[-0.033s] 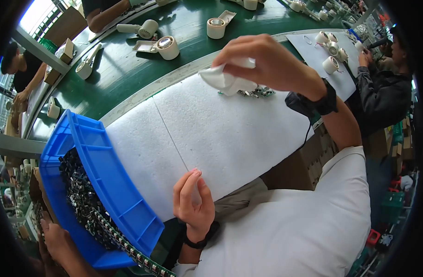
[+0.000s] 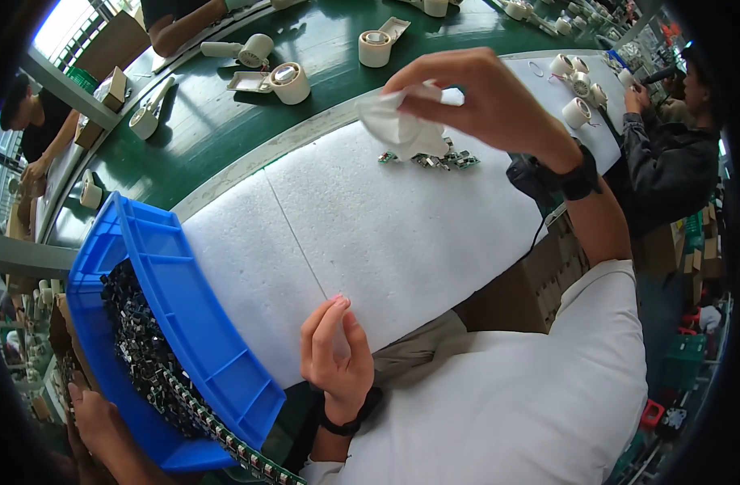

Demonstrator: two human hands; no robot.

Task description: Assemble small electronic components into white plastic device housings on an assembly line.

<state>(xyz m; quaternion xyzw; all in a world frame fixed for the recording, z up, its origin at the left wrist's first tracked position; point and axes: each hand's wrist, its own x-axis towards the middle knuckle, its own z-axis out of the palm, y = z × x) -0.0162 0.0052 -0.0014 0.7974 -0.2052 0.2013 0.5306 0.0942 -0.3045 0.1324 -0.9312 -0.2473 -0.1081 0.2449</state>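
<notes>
My right hand (image 2: 487,105) is closed on a crumpled white cloth (image 2: 402,129), thin and soft-looking, whose kind of material I cannot tell. It hangs above the far side of the white foam board (image 2: 370,234). Just under and beyond the cloth lies a small heap of green circuit boards (image 2: 443,159), partly covered by it. Near the board's front edge my left hand (image 2: 338,356) is raised with fingers curled and tips close together. Whatever they may hold is too small or hidden to make out.
A blue bin (image 2: 208,315) full of small dark parts stands at left, with a strip of circuit boards (image 2: 224,436) across it. Behind runs a green conveyor (image 2: 200,153) carrying white round housings (image 2: 291,83). Another person's hand (image 2: 99,420) is beside the bin; co-workers sit around.
My right hand and the cloth have shifted slightly up and to the right, uncovering more of the small circuit boards. My left hand stays almost in place.
</notes>
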